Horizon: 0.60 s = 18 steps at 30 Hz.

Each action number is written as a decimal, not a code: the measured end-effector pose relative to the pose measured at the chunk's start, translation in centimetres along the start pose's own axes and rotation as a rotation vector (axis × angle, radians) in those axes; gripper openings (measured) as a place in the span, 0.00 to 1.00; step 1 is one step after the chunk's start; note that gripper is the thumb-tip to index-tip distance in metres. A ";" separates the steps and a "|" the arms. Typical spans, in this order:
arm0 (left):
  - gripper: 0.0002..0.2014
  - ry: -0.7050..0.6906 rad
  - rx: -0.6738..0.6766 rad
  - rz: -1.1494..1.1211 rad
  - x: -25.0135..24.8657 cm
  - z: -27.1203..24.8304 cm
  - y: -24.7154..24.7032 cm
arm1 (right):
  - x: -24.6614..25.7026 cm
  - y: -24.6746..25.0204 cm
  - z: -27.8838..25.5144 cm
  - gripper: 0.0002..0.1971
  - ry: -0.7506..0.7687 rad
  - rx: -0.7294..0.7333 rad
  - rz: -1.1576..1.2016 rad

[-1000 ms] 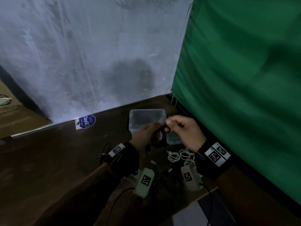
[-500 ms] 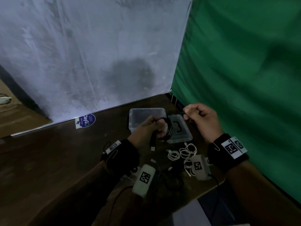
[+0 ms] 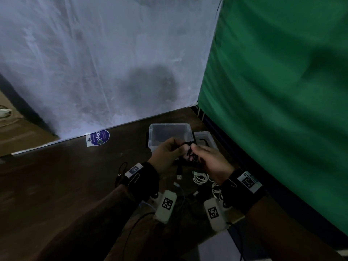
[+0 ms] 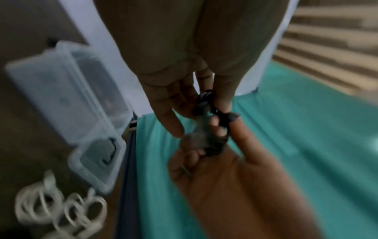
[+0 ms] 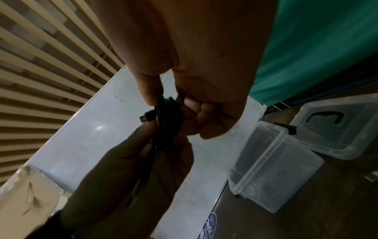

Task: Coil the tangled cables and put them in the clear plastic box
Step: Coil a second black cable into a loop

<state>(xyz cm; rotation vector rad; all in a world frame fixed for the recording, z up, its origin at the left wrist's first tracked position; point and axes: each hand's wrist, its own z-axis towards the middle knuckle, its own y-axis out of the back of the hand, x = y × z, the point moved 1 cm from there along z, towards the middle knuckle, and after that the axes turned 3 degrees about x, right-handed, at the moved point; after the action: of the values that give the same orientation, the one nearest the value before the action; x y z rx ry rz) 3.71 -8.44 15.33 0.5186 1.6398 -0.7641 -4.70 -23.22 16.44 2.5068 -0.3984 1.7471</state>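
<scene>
While both of my hands worked just above the desk [image 3: 75, 176], the step in hand was coiling: my left hand [image 3: 167, 155] gripped the looped black cable [image 3: 190, 153] between thumb and curled fingers, and my right hand [image 3: 209, 162] pinched the same bundle near one connector, fingers curled round the strands. One plug end [image 3: 179, 174] hung loose below the coil. The clear plastic box [image 3: 150, 136] stood open on the desk just behind my hands, apparently holding no cable, with its lid [image 3: 209, 137] lying beside it on the right. I judged that the next move called for winding in the hanging end and lowering the coil into the box without letting the loops spring apart. White cables [image 3: 200, 178] lay on the dark wooden desk near my right wrist, not yet boxed. A pale sheet [image 3: 113, 63] backed the desk; a green cloth [image 3: 282, 91] hung on the right.
</scene>
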 end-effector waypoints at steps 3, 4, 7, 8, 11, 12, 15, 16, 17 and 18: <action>0.17 -0.128 0.049 0.337 0.1 0.3 0.3 | -0.2 -0.1 0.1 0.24 -0.077 0.028 -0.002; 0.16 -0.173 0.081 0.468 -0.1 0.4 0.4 | -0.3 -0.2 0.1 0.29 -0.113 0.043 -0.005; 0.13 -0.240 0.150 0.672 -0.1 0.6 0.5 | -0.6 -0.3 0.1 0.31 -0.166 0.058 0.019; 0.14 -0.245 0.153 0.718 -0.2 0.6 0.4 | -0.7 -0.2 0.2 0.30 -0.170 0.057 0.038; 0.15 -0.282 0.180 0.848 -0.2 0.6 0.0 | -0.5 0.1 0.0 0.28 -0.172 0.088 0.035; 0.15 -0.295 0.187 0.881 -0.3 0.5 -0.3 | -0.5 0.2 -0.1 0.26 -0.162 0.107 0.019; 0.14 -0.317 0.194 0.962 -0.3 0.8 -0.7 | -0.3 0.8 -0.3 0.12 -0.100 0.103 -0.054; 0.13 -0.292 0.171 0.965 -0.1 1.0 -0.7 | -0.3 1.0 -0.3 0.10 -0.077 0.077 -0.099; 0.12 -0.271 0.140 0.957 0.1 1.2 -0.7 | -0.4 1.3 -0.1 0.09 -0.065 0.052 -0.146; 0.11 -0.257 0.108 0.956 0.3 1.3 -0.8 | -0.5 1.5 0.0 0.09 -0.064 0.036 -0.173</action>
<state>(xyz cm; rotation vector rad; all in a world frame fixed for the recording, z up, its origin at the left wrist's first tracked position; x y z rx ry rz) 3.99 -9.90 15.08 1.1139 0.9356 -0.1797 -5.20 -24.55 15.85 2.5404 -0.1481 1.6287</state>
